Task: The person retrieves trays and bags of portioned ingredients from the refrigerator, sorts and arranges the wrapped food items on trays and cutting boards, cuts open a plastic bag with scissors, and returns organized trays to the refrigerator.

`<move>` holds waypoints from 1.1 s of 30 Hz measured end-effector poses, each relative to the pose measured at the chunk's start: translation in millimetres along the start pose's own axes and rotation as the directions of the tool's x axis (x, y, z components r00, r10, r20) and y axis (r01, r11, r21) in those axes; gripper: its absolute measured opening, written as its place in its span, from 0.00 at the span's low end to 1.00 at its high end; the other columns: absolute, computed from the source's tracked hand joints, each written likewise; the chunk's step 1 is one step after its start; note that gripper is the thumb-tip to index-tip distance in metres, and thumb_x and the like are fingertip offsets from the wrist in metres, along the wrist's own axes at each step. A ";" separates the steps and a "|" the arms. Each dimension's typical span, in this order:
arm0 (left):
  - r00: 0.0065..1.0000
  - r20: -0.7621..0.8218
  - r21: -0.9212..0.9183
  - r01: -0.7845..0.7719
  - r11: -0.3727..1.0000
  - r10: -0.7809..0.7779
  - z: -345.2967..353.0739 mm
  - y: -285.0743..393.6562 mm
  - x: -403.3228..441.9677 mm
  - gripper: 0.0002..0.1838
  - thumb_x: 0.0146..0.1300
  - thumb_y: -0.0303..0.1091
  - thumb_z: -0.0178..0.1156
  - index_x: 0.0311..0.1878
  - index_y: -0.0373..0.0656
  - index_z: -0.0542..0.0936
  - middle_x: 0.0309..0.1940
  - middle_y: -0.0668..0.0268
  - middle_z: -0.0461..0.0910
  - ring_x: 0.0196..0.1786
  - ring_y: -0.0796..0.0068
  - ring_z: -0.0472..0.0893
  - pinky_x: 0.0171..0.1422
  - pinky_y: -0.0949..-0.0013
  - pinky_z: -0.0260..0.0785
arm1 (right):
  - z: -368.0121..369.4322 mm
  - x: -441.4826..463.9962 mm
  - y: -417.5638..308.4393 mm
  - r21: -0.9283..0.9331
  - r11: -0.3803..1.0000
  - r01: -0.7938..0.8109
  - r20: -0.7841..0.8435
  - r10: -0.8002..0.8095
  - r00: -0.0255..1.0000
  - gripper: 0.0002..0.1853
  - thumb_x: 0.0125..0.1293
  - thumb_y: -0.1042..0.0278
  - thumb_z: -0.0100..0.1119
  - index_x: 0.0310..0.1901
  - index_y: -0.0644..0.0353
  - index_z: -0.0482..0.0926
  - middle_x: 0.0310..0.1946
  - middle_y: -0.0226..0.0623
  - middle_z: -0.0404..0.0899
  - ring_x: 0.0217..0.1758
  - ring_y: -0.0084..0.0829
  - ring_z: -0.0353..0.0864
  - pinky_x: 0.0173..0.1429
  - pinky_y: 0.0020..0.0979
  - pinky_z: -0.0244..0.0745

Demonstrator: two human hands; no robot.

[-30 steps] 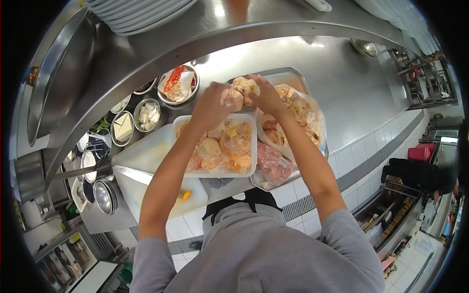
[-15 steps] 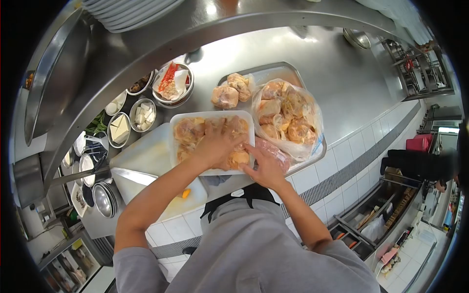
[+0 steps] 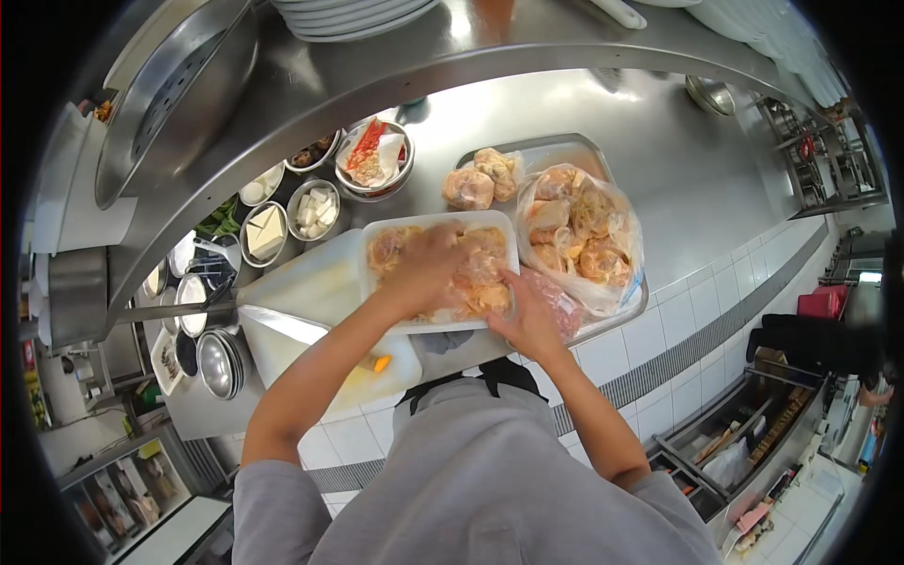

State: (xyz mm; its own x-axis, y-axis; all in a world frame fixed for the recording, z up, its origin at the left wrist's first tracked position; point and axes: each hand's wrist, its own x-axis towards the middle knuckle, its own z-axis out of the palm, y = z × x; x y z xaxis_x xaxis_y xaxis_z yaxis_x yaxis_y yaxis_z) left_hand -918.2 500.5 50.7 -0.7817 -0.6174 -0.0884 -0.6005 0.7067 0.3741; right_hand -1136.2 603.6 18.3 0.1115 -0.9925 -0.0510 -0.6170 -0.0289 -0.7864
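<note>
A white plastic tub [image 3: 365,247] holds pieces of raw, yellowish chicken [image 3: 482,268] and stands partly on a cutting board. My left hand [image 3: 424,268] is over the meat inside it, fingers stretched out and blurred by motion. My right hand [image 3: 530,325] grips the tub's right edge near its front corner, thumb and fingers against the wall. Close by on the right, a clear plastic bag [image 3: 579,235] full of similar chicken pieces rests on a metal tray [image 3: 589,151]. Pink meat in plastic [image 3: 556,301] lies between tub and bag.
Two bagged portions of chicken [image 3: 485,179] sit behind the tub. A knife [image 3: 282,323] lies on the cutting board [image 3: 311,278], with an orange piece [image 3: 381,363] near it. Metal bowls with tofu [image 3: 266,233] and white cubes [image 3: 315,212] stand left. A steel shelf [image 3: 527,52] overhangs the counter.
The whole view has shifted, so the counter appears farther right and lower. My left hand has moved across the chicken and is more blurred; my right hand stays at the tub's edge.
</note>
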 end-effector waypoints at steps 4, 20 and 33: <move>0.947 0.020 0.195 0.311 0.930 -0.320 -25.8 -19.9 -45.7 0.53 0.36 0.43 0.79 0.70 0.48 0.64 0.72 0.47 0.55 0.71 0.38 0.59 0.72 0.45 0.57 | -2.1 0.7 -11.0 -0.141 0.988 -0.059 -0.006 0.059 0.998 0.39 0.55 0.50 0.70 0.67 0.55 0.67 0.57 0.50 0.77 0.60 0.49 0.77 0.58 0.45 0.75; 0.894 -0.088 0.096 0.446 0.890 -0.439 9.8 -12.9 -43.4 0.40 0.50 0.29 0.67 0.69 0.46 0.64 0.54 0.49 0.71 0.55 0.45 0.74 0.53 0.49 0.73 | 4.0 -3.0 -12.4 -0.248 0.968 -0.041 -0.101 0.016 0.995 0.37 0.54 0.48 0.69 0.65 0.54 0.74 0.61 0.57 0.72 0.51 0.51 0.82 0.50 0.44 0.80; 0.873 -0.315 0.158 0.436 0.886 -0.373 20.7 10.7 -53.6 0.42 0.47 0.27 0.67 0.69 0.48 0.64 0.60 0.49 0.64 0.57 0.36 0.73 0.58 0.42 0.71 | 6.0 -6.7 -11.4 -0.214 0.966 -0.145 -0.087 0.130 0.988 0.36 0.54 0.50 0.69 0.66 0.49 0.73 0.58 0.53 0.75 0.47 0.51 0.84 0.47 0.46 0.81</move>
State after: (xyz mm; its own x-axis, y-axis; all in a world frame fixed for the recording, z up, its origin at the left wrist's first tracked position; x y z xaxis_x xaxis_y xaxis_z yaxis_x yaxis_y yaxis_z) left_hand -886.2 548.3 40.4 -0.4051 -0.9113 0.0742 -0.8993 0.4117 0.1474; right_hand -1125.3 611.3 24.0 -0.0374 -0.9944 -0.0988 -0.7791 0.0909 -0.6203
